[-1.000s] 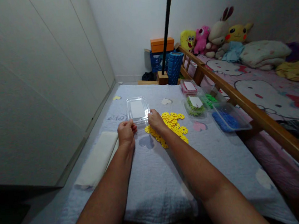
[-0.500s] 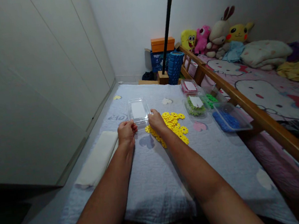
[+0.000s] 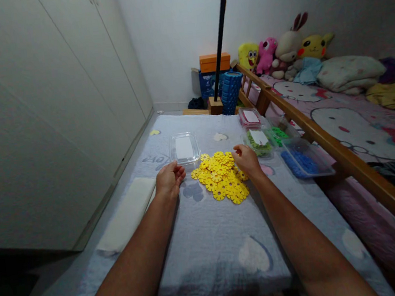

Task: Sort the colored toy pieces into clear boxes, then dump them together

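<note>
A heap of yellow notched plastic discs [image 3: 222, 176] lies on the bed-like surface in front of me. Just behind its left side sits a clear plastic container [image 3: 184, 148] with a white label; whether a lid is on it I cannot make out. My left hand [image 3: 169, 178] rests near the container's front edge, its fingers loosely bent and apart, holding nothing. At the right edge of the heap is my right hand [image 3: 247, 160], fingers curled in; what they hold, if anything, is hidden.
To the right stand clear boxes of red pieces [image 3: 250, 117], light green pieces [image 3: 259, 142], green pieces [image 3: 279, 135] and blue pieces [image 3: 301, 161]. A folded cream cloth [image 3: 128, 215] lies left. Beyond the boxes runs a wooden bed rail [image 3: 301, 122]; a black pole [image 3: 220, 41] rises behind.
My right hand has let go of the clear container and moved right across the yellow discs to their far right edge. The left hand has stayed nearly in place, its fingers loosening.
</note>
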A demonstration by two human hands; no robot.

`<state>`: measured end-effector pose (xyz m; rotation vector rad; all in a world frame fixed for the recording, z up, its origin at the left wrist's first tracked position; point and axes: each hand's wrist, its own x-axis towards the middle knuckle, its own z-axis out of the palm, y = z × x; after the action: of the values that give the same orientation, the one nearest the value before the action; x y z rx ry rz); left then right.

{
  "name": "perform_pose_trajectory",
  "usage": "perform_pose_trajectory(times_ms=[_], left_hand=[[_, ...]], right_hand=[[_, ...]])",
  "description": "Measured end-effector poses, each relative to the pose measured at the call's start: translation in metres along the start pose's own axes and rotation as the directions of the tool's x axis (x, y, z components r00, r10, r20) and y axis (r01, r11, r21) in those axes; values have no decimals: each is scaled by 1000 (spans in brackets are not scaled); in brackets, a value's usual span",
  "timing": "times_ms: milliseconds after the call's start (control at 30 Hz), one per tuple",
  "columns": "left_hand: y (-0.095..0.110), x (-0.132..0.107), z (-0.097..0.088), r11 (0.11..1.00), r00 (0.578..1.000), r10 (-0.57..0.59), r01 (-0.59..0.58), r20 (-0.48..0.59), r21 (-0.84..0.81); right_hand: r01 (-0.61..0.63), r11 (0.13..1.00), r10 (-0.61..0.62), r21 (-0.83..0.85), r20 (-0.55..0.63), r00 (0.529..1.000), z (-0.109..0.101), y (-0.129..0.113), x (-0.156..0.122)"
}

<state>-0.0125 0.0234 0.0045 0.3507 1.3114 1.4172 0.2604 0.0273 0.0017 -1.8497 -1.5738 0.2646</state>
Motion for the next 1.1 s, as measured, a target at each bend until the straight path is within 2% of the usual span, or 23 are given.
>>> perform_pose_trajectory(times_ms=[100,267,467,633,900,1100], left_hand=[[9,4,9,999,999,-34,34,-17,-17],[25,30,26,1000,991,16,-14,-131,14],[45,75,48,997,975,80,-76,-205,27],[59,102,59,997,964,72,-64,-256,39],[45,111,71,995,981,-44,59,-188,75],[48,120,81,997,982,-24,38,-185,68]], right_hand=[[88,994,-92,-71,-54,994,8,19,-9],[155,988,-157,-25,-83,984,22,31,-17],[168,986,-166,14,-102,981,24,37,-18],[178,984,-175,19,-97,980,26,41,-19],[193,981,-192,7,-85,978,27,43,-17],[200,980,-200,-9,-91,976,27,43,-19]])
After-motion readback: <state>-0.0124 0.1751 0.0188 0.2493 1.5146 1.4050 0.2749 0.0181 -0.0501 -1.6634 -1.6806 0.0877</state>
